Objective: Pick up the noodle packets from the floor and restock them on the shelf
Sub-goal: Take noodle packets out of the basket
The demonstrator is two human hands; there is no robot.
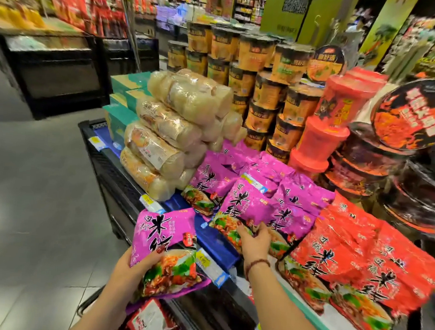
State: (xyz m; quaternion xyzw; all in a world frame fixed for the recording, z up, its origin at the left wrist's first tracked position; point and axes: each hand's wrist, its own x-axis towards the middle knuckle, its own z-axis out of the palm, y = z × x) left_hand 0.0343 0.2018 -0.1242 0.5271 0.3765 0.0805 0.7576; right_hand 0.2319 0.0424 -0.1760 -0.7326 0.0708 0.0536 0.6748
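Noodle packet in transit: it is carried in the left hand, held off the front edge of the shelf and not yet set down. The thumb lies across its face and the fingers curl under it. A second purple edge shows beneath it, so the hand may carry more than one.

Step in hand, as judged: placement. The right hand pinches the lower edge of a shelved packet between thumb and fingers. That packet lies tilted on the purple pile, just beside the red packets.

Next move calls for:
1. Settling the shelved packet flat and letting go of it.
2. Moving the carried packet over the shelf edge onto the purple pile (not the red stock alongside).
3. Keeping the printed face up, matching its neighbours.

Appearance: glossy magenta wrapper, large black characters on the upper half, a food photograph on the lower half. The film is crinkled and the packet looks soft, so it is likely to slide on the slick pile unless laid flat.

More packets show below the left hand; what holds them cannot be told.
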